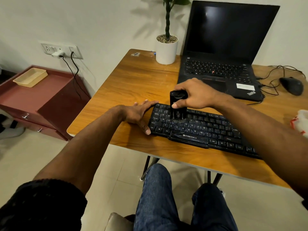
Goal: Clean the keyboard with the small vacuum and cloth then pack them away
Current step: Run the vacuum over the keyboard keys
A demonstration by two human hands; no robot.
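A black keyboard (205, 129) lies slanted on the wooden table (133, 80) near its front edge. My right hand (195, 94) grips a small black vacuum (177, 105) from above, holding it upright with its lower end on the keys at the keyboard's upper left. My left hand (140, 114) lies flat on the table with straight fingers, its fingertips and thumb touching the keyboard's left end. A white and red cloth or bag (300, 122) shows at the right edge, partly cut off.
An open black laptop (221, 64) stands behind the keyboard, with a black mouse (291, 85) and cables to its right. A white plant pot (166, 49) sits at the table's back. A maroon cabinet (41, 100) with a beige tray (30, 76) stands to the left.
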